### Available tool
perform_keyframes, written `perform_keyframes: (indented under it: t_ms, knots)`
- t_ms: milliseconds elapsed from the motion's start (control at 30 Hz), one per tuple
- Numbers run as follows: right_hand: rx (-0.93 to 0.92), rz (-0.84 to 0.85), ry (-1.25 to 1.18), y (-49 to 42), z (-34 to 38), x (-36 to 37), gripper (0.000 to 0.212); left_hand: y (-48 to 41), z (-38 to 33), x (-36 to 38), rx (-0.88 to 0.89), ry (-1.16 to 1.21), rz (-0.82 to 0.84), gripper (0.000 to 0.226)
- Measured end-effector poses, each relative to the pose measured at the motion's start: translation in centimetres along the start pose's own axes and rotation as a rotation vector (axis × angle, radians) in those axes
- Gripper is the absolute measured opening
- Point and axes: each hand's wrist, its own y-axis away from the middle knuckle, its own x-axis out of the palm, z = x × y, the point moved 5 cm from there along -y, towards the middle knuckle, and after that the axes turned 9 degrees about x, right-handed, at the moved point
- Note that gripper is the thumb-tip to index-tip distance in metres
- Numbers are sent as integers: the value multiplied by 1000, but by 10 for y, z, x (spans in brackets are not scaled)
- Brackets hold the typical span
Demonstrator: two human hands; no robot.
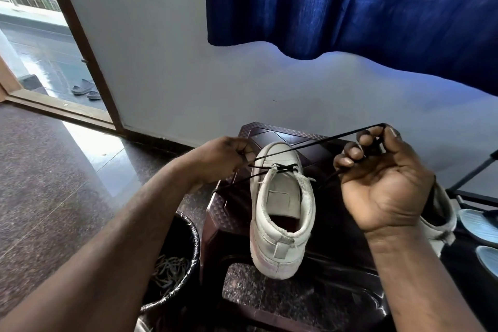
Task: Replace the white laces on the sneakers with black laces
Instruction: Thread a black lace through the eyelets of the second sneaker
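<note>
A white sneaker (283, 205) stands on a dark brown plastic stool (226, 213), heel toward me. A black lace (310, 143) crosses its eyelets near the tongue and runs out to both sides. My left hand (223, 159) pinches one end of the lace just left of the shoe's toe. My right hand (377, 175) is raised to the right of the shoe, fingers curled round the other end, pulling it taut. A second white sneaker (442, 218) lies partly hidden behind my right wrist.
A black-lined bin (186, 245) with several loose laces inside stands left of the stool. Light blue slippers (477, 224) and a black rack are at the right. A wall with a blue curtain (350, 3) is behind; an open doorway (40, 35) is at the left.
</note>
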Motion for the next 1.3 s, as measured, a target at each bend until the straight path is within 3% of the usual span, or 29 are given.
perform_keyframes:
  t_ms: [100,200,267,300,400,567,767,1000,1167,1300]
  knots:
    - [2,-1,98,2,-2,4,21,-1,2,0,-19,-124,-10,24]
    - [7,-12,347,3,-8,8,16,-6,-1,1,36,-252,-89,16]
    - [-7,-36,543,5,-14,10,20,-8,-10,2,152,-150,-203,3]
    - [-9,-43,601,7,-17,10,20,-9,-17,4,227,-73,-228,10]
    - [34,-11,663,10,-26,16,14,-11,-33,18,402,12,-168,12]
    - [66,7,625,13,-31,22,15,-5,-48,33,516,-105,-138,4]
    - [66,9,605,14,-31,24,15,-2,-51,31,534,-34,-143,16]
    - [78,10,590,14,-31,23,15,-4,-48,26,494,-155,-192,16]
    - [88,-30,389,8,-22,15,14,-4,-31,-4,407,-497,-275,13]
    - [62,-62,428,7,-22,11,10,-1,-7,-16,206,-811,-186,7]
